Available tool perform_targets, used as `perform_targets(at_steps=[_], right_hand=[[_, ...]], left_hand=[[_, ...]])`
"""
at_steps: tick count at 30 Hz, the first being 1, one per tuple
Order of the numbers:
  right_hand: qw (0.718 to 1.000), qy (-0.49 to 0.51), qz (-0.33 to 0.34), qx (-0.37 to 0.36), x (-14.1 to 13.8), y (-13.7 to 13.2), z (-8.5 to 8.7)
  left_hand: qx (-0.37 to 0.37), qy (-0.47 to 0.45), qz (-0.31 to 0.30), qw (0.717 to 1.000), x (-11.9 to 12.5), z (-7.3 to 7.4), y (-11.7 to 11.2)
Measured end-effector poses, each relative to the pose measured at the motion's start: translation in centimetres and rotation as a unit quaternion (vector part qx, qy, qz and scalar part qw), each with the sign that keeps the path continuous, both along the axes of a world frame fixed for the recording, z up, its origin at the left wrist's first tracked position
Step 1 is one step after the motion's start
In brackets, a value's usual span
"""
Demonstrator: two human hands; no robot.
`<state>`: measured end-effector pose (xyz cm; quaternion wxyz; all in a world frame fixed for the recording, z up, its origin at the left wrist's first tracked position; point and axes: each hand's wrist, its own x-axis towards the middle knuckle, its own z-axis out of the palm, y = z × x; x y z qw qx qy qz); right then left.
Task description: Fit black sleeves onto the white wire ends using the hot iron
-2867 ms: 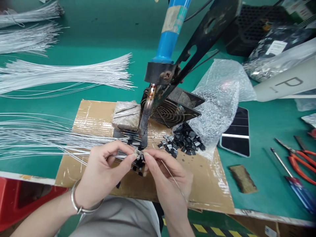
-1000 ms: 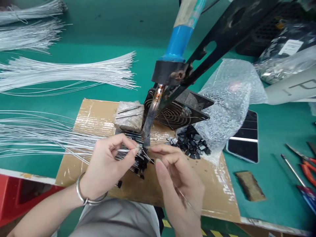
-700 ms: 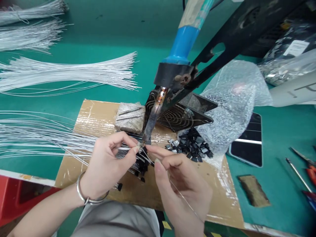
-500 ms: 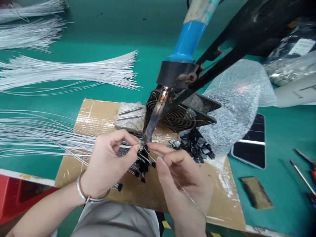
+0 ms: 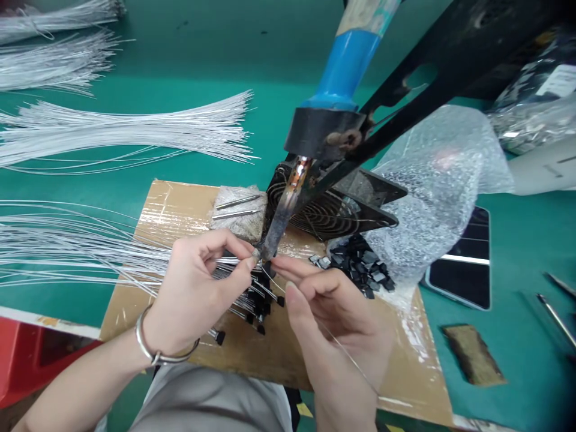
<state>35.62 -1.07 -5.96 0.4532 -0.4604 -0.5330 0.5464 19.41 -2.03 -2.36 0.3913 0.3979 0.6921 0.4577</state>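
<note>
My left hand (image 5: pixel 204 285) is closed in a pinch, thumb and forefinger pressed together on the end of a white wire just left of the soldering iron's tip (image 5: pixel 270 246). The small joint at those fingertips is mostly hidden. My right hand (image 5: pixel 335 330) grips a thin solder wire (image 5: pixel 348 355) that runs across the palm and out past the thumb toward the tip. Its forefinger reaches close to the tip's right side. The blue-handled soldering iron (image 5: pixel 346 63) is clamped at a slant above both hands. Below them lie wires with black ends (image 5: pixel 261 306).
A black fan (image 5: pixel 324 210) stands behind the iron, beside a wrapped block (image 5: pixel 238 216) with two metal rods. Small black pieces (image 5: pixel 362 264) lie right, near bubble wrap (image 5: pixel 432 192), a phone (image 5: pixel 463 264) and a brown sponge (image 5: pixel 474 354). White wire bundles (image 5: pixel 135 132) lie left.
My left hand has shifted very slightly left, and its fingertips are a little higher at the tip. My right hand keeps its hold on the solder wire, almost unmoved.
</note>
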Motion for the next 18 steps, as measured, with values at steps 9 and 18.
perform_targets(at_steps=[9, 18], right_hand=[[1.0, -0.003, -0.019, -0.012, -0.46, -0.14, 0.75], [1.0, 0.001, -0.015, -0.005, -0.23, -0.21, 0.51]], left_hand=[[0.011, -0.004, 0.001, 1.0, 0.07, 0.24, -0.09], [0.011, -0.002, -0.002, 1.0, 0.01, 0.3, -0.19]])
